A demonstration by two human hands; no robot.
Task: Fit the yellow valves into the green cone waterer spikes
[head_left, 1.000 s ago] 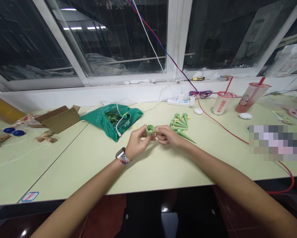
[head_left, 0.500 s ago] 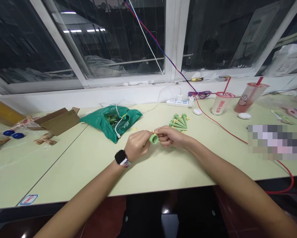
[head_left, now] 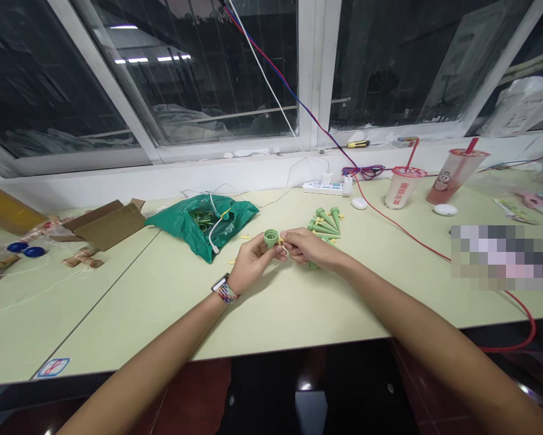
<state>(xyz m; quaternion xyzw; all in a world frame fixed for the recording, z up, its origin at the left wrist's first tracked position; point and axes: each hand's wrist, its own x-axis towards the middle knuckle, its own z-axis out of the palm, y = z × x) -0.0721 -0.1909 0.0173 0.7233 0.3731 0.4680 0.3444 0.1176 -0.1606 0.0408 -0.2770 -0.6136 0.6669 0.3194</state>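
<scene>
Pale laminate desk (head_left: 117, 320) stretches beneath dark windows (head_left: 199, 72). Just in front of the green plastic spikes (head_left: 325, 222), the left hand (head_left: 253, 263) firmly pinches a green plastic cap (head_left: 271, 238) upright between thumb and fingers, keeping it steady, while the right hand (head_left: 306, 246) closes tightly on a small pale peg (head_left: 283, 248) beside the cap's rim.
</scene>
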